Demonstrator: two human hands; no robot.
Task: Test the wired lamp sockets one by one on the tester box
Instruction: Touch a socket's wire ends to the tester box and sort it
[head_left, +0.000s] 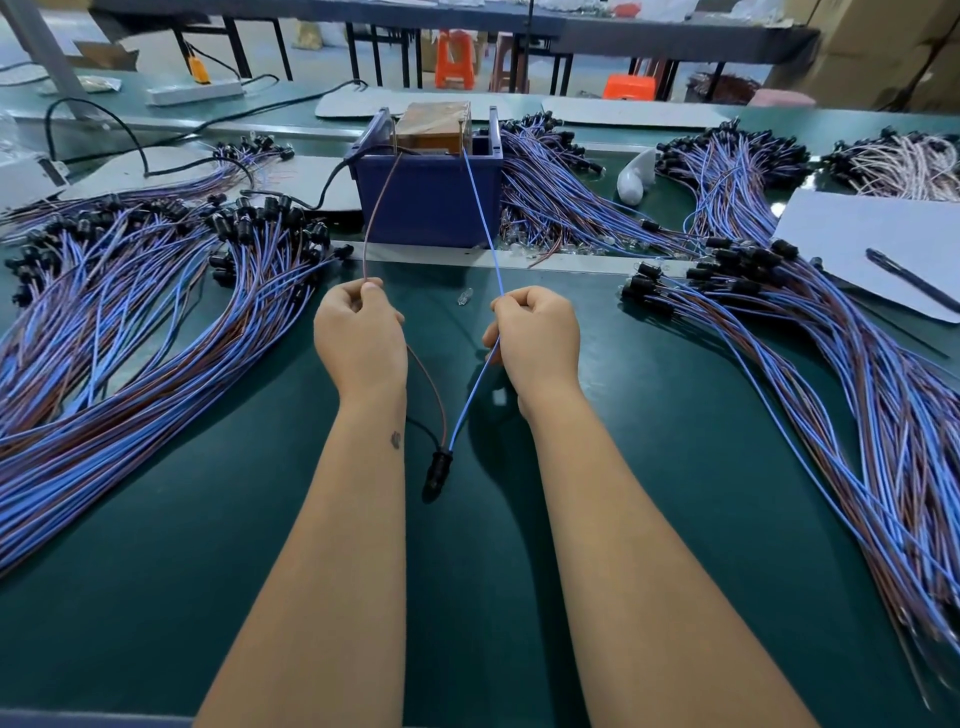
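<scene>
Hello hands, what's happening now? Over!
Left hand pinches brown wire. Right hand pinches blue wire. Socket dangling below. Nothing blocking tester box.

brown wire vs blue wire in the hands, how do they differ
The brown wire is pinched by the left hand and bows in a curve up to the tester box; the blue wire is gripped by the right hand and runs nearly straight and taut. The brown one reaches the box's left side, the blue one its right. Both lead down to the same black socket hanging between the forearms.
</scene>
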